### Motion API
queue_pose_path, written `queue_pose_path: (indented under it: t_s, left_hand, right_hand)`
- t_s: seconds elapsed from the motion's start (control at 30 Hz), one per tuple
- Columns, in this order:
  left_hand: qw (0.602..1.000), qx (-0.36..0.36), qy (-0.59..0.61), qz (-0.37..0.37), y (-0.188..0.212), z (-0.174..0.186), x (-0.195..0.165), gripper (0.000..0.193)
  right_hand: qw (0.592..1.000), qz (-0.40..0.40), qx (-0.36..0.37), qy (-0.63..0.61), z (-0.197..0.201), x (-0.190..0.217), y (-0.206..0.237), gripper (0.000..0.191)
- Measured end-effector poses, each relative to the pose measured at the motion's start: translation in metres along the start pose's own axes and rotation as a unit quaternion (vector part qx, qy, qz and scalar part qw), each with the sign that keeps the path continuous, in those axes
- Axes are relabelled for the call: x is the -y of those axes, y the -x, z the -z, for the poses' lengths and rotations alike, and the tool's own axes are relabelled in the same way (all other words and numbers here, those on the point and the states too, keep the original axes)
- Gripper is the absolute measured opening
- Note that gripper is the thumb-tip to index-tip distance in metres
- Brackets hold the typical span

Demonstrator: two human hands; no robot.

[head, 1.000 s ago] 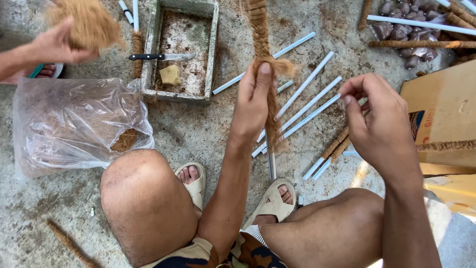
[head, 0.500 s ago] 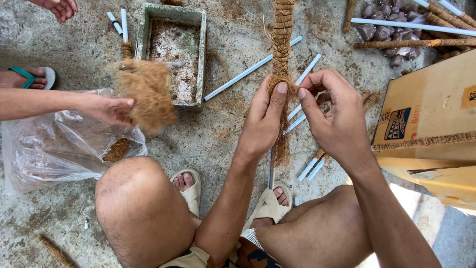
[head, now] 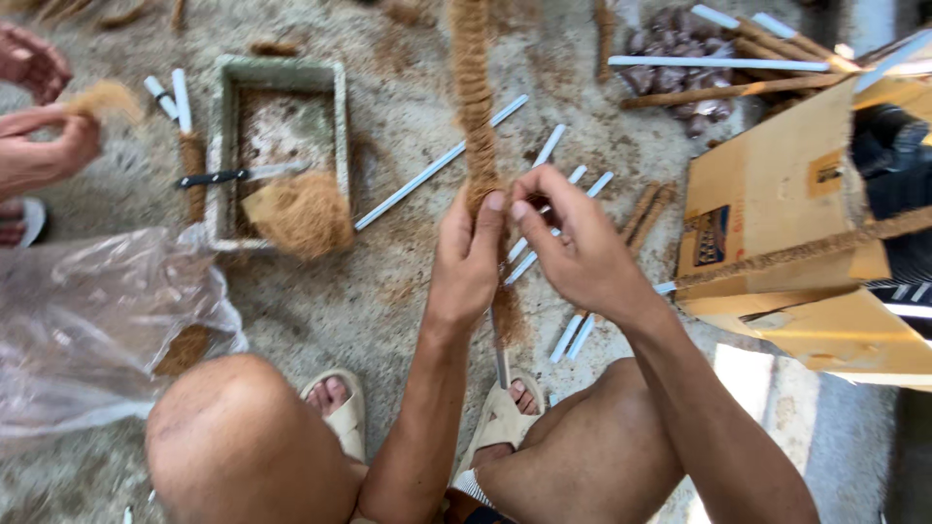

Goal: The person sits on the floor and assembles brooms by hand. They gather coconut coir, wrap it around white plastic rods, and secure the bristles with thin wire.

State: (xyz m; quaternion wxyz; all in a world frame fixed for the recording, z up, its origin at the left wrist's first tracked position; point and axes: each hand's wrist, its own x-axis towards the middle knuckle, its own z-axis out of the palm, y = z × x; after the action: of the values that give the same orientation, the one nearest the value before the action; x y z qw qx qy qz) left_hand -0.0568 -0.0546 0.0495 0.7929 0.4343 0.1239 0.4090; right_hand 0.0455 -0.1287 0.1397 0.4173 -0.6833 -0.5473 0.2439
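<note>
A rough, matt, fibrous brown coir wrap point(head: 474, 107) is seen on the stick, with loose coir point(head: 303, 215) equally coarse. The white tubes point(head: 439, 163) look smooth plastic, the bag point(head: 97, 311) thin glossy clear plastic. The box point(head: 777, 204) is matt cardboard, the floor point(head: 408, 281) rough concrete.

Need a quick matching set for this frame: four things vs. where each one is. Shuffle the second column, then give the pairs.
1. fibre-wrapped stick
2. knife
3. cardboard box
4. clear plastic bag

A. on the ground at the left, beside the knee
B. pinched between left hand and right hand
C. lying across the rectangular tray
D. at the right, tipped on its side

Pairs: 1-B, 2-C, 3-D, 4-A
</note>
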Motion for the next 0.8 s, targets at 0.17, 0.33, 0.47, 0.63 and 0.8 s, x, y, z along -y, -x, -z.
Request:
queue_pose_path:
  t_s: [0.17, 0.33, 0.47, 0.63, 0.8]
  left_hand:
    - [0.993, -0.049, -0.101, 0.041, 0.010, -0.014, 0.000, 0.017]
    - [0.992, -0.010, -0.122, -0.008, 0.012, -0.047, -0.003, 0.014]
    - [0.989, 0.059, -0.135, -0.028, 0.000, -0.086, -0.002, 0.012]
    - [0.970, 0.162, -0.144, -0.108, 0.007, -0.128, 0.005, 0.015]
    - [0.964, 0.192, -0.182, -0.027, 0.038, -0.153, 0.016, 0.011]
  right_hand:
    - [0.997, 0.033, -0.061, 0.042, 0.006, 0.008, 0.012, 0.007]
    - [0.949, 0.007, -0.165, 0.269, 0.019, 0.023, 0.034, 0.009]
    - [0.915, 0.012, -0.278, 0.294, 0.042, 0.036, 0.058, 0.017]
    - [0.918, -0.054, -0.299, 0.256, 0.062, 0.050, 0.097, 0.012]
    - [0.920, -0.116, -0.327, 0.182, 0.074, 0.058, 0.139, 0.008]
